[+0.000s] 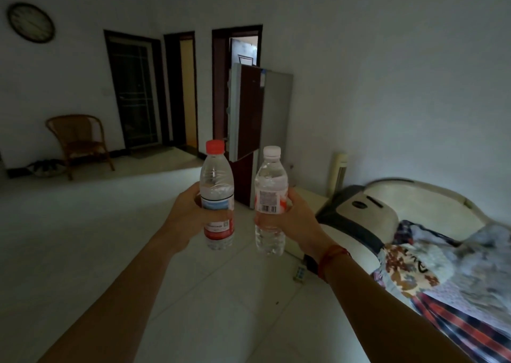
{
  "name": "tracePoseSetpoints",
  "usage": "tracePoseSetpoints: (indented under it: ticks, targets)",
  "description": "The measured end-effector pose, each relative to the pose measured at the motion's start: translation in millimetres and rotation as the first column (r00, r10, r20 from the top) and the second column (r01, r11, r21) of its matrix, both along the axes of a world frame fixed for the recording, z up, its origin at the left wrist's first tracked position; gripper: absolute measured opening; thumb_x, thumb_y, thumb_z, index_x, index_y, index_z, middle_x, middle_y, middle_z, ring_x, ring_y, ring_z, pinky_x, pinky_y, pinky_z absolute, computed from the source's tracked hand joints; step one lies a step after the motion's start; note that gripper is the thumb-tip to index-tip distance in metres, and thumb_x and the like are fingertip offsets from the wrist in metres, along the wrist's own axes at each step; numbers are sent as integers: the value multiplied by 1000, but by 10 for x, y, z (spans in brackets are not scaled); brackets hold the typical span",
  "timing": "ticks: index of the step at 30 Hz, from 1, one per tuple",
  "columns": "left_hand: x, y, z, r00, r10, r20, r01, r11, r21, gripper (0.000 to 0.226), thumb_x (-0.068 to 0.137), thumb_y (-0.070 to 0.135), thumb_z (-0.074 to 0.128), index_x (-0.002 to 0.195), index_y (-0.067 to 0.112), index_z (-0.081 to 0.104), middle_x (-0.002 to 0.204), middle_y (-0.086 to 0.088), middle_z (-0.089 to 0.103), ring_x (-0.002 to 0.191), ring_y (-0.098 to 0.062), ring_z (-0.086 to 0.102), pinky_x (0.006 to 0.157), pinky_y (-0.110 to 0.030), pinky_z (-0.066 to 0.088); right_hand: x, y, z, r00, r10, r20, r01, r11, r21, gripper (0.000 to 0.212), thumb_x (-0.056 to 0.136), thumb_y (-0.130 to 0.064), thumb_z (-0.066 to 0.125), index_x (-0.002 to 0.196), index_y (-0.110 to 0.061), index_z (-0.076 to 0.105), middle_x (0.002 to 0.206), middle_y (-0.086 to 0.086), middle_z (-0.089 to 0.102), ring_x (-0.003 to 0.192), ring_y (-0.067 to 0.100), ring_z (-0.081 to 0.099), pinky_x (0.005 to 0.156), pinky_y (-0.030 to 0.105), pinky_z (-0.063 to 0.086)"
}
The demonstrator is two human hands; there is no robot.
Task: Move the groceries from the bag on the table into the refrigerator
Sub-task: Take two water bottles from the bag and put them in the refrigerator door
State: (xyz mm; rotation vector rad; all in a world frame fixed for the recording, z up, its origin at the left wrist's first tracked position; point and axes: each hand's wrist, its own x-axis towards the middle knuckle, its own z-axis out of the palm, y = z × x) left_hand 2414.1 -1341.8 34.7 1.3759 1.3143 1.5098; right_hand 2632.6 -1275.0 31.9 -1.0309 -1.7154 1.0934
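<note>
1. Step: carry leg, by my read. Both bottles are in hand and the fridge [276, 119] is ahead across the floor [110, 238], well apart from the hands. Nothing has been stowed from this load yet.
2. Left hand [190, 210]: fingers wrapped round the label band of the red-cap bottle [217, 185], which is upright at centre frame.
3. Right hand [296, 218]: wrapped round the white-cap bottle [271, 180], which is upright just right of the first. The bottles are near each other but not touching.
4. Fridge: centre frame behind the bottles, against the far wall. The upper door [246, 108] is open and the lower one looks closed. The interior is hidden from this angle.
5. Bag and table: out of frame.
6. Next move, as a judgement: close the distance and come round the door to the open side. Both hands are full, so the open door saves a free hand. Set the bottles in one at a time and keep them upright. I can't tell which shelf or rack has room.
7. Path: the floor looks open on the left. The bed [442, 252] crowds the right side of frame, and a small item lies on the floor beside it, too small to identify. Stay left of both.
8. Other: chair [78, 141] at left, clock [31, 22] upper left, both off the route.
</note>
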Motion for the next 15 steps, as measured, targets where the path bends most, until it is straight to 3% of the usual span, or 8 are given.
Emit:
tracePoseSetpoints:
  ticks: [5,10,15]
  targets:
    - [-64,277,-28,1000,12,-6,-12,1000,0,55,67,-3,81,110,27,65,97,10,75,88,-8,72,62,-16,55,-72,357,-46,1000,11,-11,-11,1000,-2,66,60,-15,91,116,-23,59,103,-8,72,90,4,70,71,19,56]
    - [-274,682,-95,1000,28,-6,-28,1000,-12,54,68,-2,81,112,25,64,99,6,75,90,-11,72,69,-20,55,-294,804,-89,1000,21,22,-21,1000,0,65,59,-18,91,115,-25,58,104,-8,71,95,10,69,84,33,58]
    - [-660,1267,-175,999,42,-4,-42,999,-5,53,68,-3,81,107,27,64,95,9,76,87,-9,72,64,-17,55,-702,1379,-146,999,27,17,-27,1000,6,62,60,-13,91,111,-25,58,103,-8,71,93,8,69,82,29,58]
